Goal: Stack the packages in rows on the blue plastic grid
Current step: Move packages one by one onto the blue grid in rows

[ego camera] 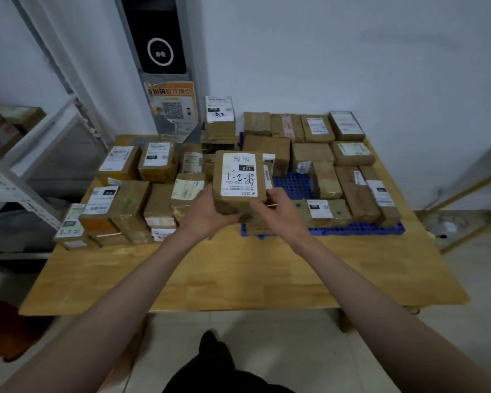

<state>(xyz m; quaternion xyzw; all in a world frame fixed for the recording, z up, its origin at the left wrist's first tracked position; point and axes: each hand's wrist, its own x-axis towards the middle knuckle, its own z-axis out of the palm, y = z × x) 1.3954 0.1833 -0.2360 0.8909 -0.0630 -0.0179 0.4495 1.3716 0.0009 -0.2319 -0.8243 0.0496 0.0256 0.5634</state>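
- Above the near left corner of the blue plastic grid (pixel 295 184), both hands hold one brown package (pixel 238 182) with a white label on top.
- The left hand (pixel 207 214) grips its near left edge, fingers curled underneath; the right hand (pixel 275 207) grips its near right corner, fingers wrapped round the side.
- On the grid, packages (pixel 312 154) lie flat in rows along the far and right sides, with bare grid showing in the middle.
- On the left of the wooden surface (pixel 238 273), a loose cluster of packages (pixel 131 191) stands beside the grid.
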